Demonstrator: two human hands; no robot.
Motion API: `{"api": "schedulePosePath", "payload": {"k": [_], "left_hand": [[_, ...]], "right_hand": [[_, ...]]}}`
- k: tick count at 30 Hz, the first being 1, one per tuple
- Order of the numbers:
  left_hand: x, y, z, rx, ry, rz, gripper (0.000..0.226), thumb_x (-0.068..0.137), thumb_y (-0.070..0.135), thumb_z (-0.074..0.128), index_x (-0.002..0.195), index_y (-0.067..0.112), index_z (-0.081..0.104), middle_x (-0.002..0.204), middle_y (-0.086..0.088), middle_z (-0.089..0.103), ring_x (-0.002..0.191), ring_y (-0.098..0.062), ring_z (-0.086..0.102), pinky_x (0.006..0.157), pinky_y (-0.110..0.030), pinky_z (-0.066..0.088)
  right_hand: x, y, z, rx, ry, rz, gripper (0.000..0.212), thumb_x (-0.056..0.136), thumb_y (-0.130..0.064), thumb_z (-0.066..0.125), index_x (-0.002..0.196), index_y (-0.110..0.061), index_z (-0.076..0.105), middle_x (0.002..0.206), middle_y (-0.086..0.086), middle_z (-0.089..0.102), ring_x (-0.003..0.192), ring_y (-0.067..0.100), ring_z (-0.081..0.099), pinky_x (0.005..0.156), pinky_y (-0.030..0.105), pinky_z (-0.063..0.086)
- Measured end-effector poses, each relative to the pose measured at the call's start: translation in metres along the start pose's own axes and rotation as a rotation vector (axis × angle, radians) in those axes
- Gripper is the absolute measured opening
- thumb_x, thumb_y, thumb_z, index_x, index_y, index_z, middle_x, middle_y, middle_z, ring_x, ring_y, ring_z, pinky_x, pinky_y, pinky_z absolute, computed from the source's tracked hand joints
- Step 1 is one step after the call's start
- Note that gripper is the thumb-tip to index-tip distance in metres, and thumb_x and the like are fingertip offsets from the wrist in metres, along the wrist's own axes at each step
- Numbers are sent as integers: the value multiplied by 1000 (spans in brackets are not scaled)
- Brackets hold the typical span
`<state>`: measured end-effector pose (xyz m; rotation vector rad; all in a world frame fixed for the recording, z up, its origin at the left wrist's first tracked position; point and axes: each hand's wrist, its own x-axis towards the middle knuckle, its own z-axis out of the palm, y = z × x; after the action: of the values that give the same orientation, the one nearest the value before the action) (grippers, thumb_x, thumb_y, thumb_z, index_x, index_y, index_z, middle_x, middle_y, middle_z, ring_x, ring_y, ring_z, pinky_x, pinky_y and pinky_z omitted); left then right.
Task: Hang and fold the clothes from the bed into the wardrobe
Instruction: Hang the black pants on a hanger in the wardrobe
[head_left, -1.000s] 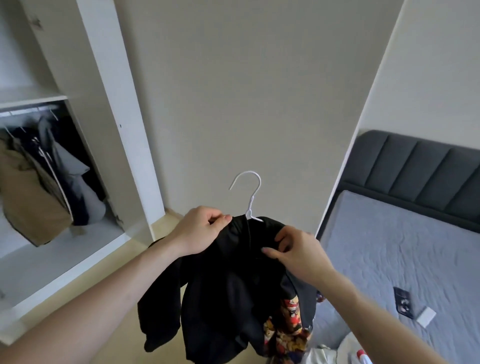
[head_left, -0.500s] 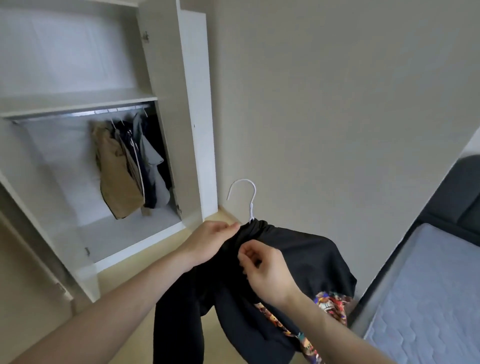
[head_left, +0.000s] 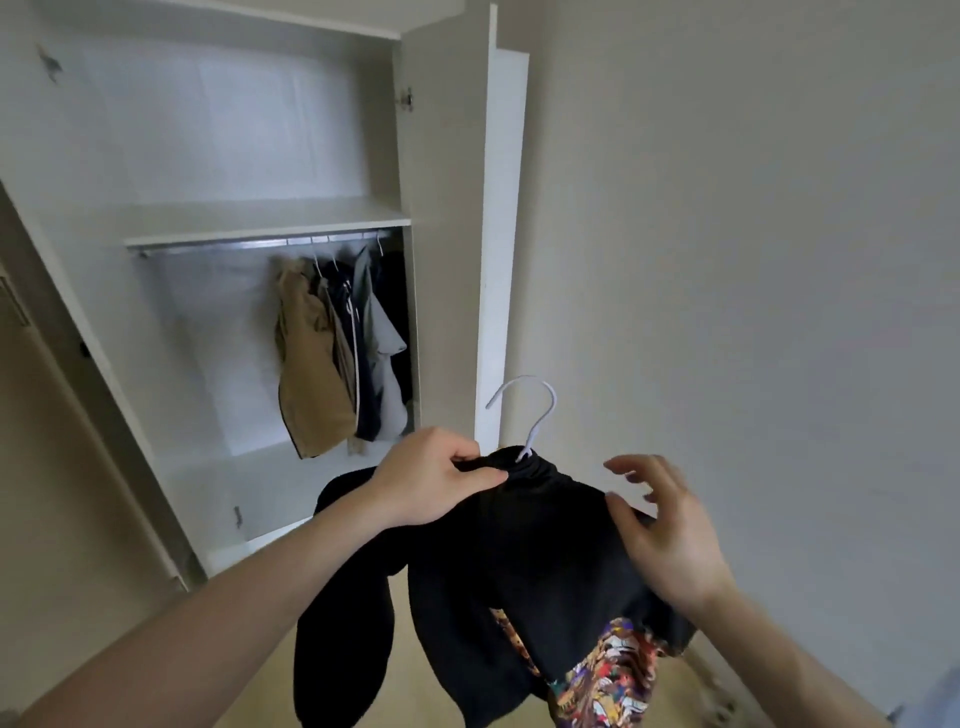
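Observation:
A black jacket (head_left: 535, 571) with a colourful printed lining hangs on a white hanger (head_left: 535, 415), whose hook sticks up above the collar. My left hand (head_left: 431, 483) grips the jacket's collar at the base of the hook and carries it. My right hand (head_left: 660, 525) hovers with spread fingers over the jacket's right shoulder, the thumb touching the cloth. The open wardrobe (head_left: 447, 208) stands ahead on the left, with a metal rail (head_left: 249, 245) under a shelf.
Several garments (head_left: 337, 353), tan, dark and grey, hang at the rail's right end; the rail's left part is bare. The white wardrobe door (head_left: 493, 234) stands open just behind the hanger hook. A beige wall fills the right side, wooden floor below.
The view has swung left from the bed to face the wardrobe. My right hand has let go of the collar and moved out over the right shoulder with its fingers spread.

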<state>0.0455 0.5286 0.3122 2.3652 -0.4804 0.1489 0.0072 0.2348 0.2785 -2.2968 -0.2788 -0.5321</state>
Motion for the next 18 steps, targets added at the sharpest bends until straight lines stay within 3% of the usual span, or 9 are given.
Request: {"api": "schedulePosePath", "payload": {"k": [2,3,6,9,12,14,18], "left_hand": [[14,-23,-20,85,32,33,65,83,66,65,59,13,37,51,2,31,50,-13,33,56,-34,28],[22,-34,-28,122,52,42,65,83,68,64,61,12,38,52,0,33,51,-15,34,56,-34,29],[43,-70,-49,197,117,37,63,85,70,61,65,12,46,56,-4,45,55,-21,47,56,-35,37],[59,-104,-66,250,196,60,52,91,66,59,67,20,55,63,1,52,62,-15,54,63,-36,45],[78,-136,-80,407,365,55,32,94,58,61,88,29,72,88,13,55,85,-9,52,84,-32,38],[93,-152,-88,475,444,-7,26,94,50,66,102,29,77,99,8,52,94,-15,46,82,-31,32],[119,-178,-99,333,429,-158,15,98,43,61,94,36,74,83,12,56,83,-13,56,68,-29,40]], "right_hand": [[22,8,12,-129,-141,33,17,101,-34,61,115,-41,65,113,-30,60,111,0,52,98,25,39],[30,11,22,-142,-236,56,12,103,-38,58,108,-41,67,105,-29,65,105,3,55,95,26,41],[48,9,56,-11,-415,95,23,107,-36,52,88,-35,66,81,-14,68,80,6,62,76,28,48],[68,-3,93,128,-423,75,30,108,-33,51,79,-31,62,68,-14,58,64,4,52,63,18,41],[99,-21,129,291,-391,96,34,108,-38,50,77,-29,59,65,-16,51,61,0,47,60,14,39],[122,-30,150,353,-393,107,36,108,-39,50,76,-26,59,65,-15,50,62,2,48,61,16,39],[168,-40,189,447,-422,145,36,106,-30,52,72,-19,57,65,-7,47,62,8,45,63,29,38]]}}
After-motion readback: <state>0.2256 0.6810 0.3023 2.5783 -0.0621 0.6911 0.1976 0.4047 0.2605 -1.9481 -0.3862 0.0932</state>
